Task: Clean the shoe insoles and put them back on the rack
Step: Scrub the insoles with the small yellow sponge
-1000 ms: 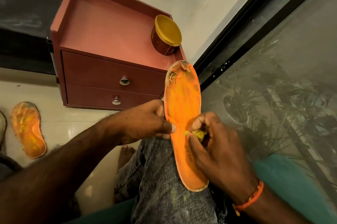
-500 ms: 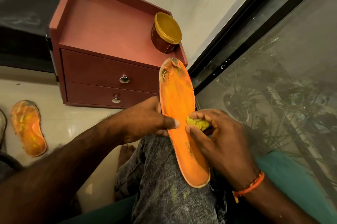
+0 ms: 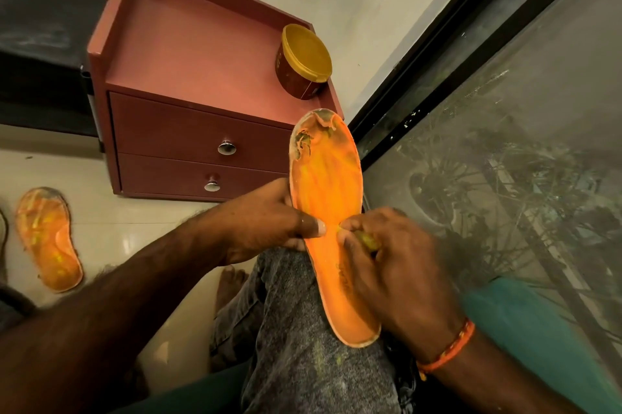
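Left hand gripping the near edge of the orange insole, thumb laid flat across its face, fingers curled behind; right hand curled round a small yellowish scrap of cleaning pad, pressing it against the middle of the insole, slightly blurred, so probably mid-rub. Insole propped lengthwise on the raised knee in grey jeans, heel end low against the thigh, toe end up and pointing toward the red drawer unit; toe end torn and grimy, dark patches and a ragged flap showing there; yellowish streaks across the forefoot; midsection and heel looking more evenly orange.

Judged as partway through the cleaning of this piece: middle being worked now, toe end apparently not yet dealt with, though whether that damage will come off at all cannot be told. Second insole lying flat on the tiled floor well to the left, face up, streaked yellow and dull at the edges; whether cleaned, soaped or untouched cannot be told. No rack clearly identifiable; possibly the drawer unit, but not certain. Round tub with a yellow lid standing on the surface of the unit, near its right back corner, lid on.

Left to do, at a guess: finish this insole, deal with or check the other, return both to the rack.
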